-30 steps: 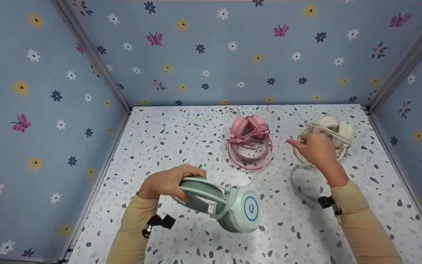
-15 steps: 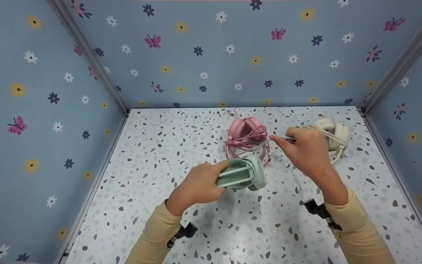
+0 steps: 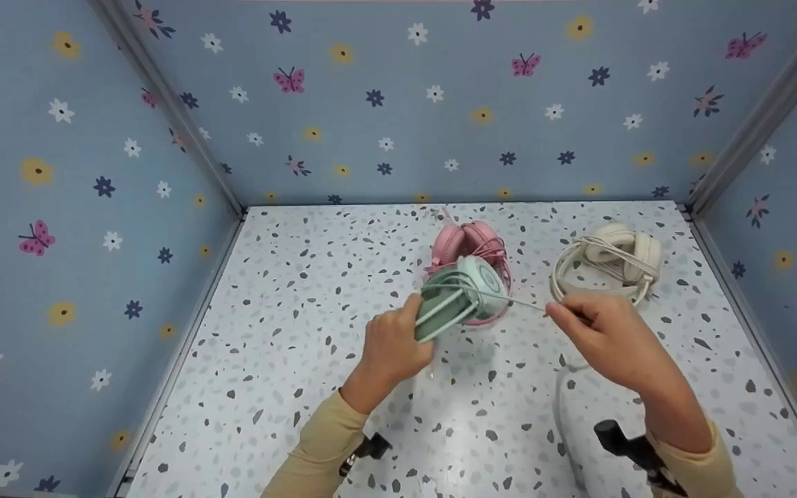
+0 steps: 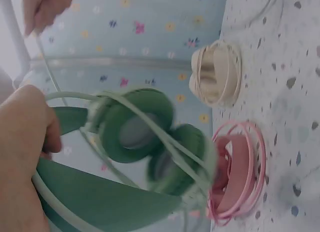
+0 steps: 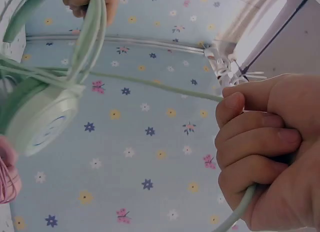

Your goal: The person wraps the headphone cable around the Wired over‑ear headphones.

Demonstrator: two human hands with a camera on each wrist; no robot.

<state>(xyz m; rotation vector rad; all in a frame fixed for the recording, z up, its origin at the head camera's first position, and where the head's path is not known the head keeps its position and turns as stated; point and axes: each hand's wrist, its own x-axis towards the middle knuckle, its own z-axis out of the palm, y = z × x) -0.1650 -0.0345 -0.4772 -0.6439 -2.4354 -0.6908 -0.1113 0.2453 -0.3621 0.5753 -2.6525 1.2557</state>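
Note:
My left hand (image 3: 396, 342) grips the headband of the green headphones (image 3: 485, 287), holding them tilted above the table, partly in front of the pink headphones (image 3: 448, 243). The left wrist view shows both dark green ear cushions (image 4: 137, 124), with pale cable strands crossing them. My right hand (image 3: 609, 339) pinches the pale green cable (image 5: 165, 86), which runs taut from the ear cups to its fingertips. In the right wrist view the cable passes through the curled fingers and comes out below the hand.
White headphones (image 3: 637, 259) with their cable bundled round them lie at the back right of the speckled table (image 3: 288, 277). The cable's loose length (image 3: 561, 415) trails over the table at the right. Flowered panels (image 3: 398, 104) enclose the back and sides.
The green headphones have been raised, turned and carried away from me towards the pink pair. My right hand went left to take the cable, then drew back, pulling it taut.

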